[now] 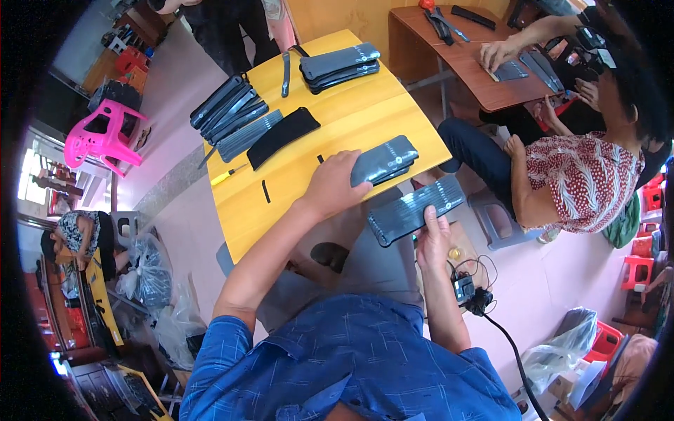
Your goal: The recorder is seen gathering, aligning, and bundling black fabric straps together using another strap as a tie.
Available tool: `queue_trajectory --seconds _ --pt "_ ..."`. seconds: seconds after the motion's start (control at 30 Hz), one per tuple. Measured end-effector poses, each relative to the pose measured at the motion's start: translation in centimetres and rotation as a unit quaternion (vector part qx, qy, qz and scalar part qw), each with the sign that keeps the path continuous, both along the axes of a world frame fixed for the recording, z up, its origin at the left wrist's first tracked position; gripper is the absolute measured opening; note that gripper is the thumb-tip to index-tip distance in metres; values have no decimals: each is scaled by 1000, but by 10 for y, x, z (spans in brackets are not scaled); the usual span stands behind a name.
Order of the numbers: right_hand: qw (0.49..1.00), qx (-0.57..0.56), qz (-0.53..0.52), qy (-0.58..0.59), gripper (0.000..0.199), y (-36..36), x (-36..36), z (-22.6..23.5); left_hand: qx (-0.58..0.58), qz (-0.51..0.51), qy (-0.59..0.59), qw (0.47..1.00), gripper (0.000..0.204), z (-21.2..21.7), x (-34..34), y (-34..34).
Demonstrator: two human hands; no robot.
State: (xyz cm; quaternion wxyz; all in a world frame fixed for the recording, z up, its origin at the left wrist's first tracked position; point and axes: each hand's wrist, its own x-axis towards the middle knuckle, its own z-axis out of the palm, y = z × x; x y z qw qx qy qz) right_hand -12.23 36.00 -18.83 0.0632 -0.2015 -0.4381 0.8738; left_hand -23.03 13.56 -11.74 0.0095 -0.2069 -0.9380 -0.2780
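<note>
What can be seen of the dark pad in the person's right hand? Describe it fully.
The dark pad is a long, flat piece with rounded corners, a dark rim and ribs running along its length. It looks shiny, like plastic, with small pale markings near its right end. It is held slanting, its right end farther from the person, just off the near edge of the yellow table. The right hand grips it, thumb on top; its underside is hidden.

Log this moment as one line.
left hand: touching stacked dark pieces on yellow table | right hand: gripping ribbed dark panel | also on table: yellow-handled tool, black curved pad
</note>
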Motion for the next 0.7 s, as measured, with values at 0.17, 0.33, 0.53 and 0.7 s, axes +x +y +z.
queue_trajectory --seconds 0.17,0.33,0.53,0.7 --pt "1000 -8 13 13 22 -5 -2 11 7 -9 -18 1000 65 5 0 0" --pt "999 -28 21 42 27 -13 -9 35 -9 -41 13 999 65 0 4 -2" --pt "992 -49 88 78 29 -20 -33 47 -112 -51 82 989 73 6 10 -16" --pt "990 -67 84 88 26 -22 -41 58 10 -126 -53 991 74 47 1 -55"
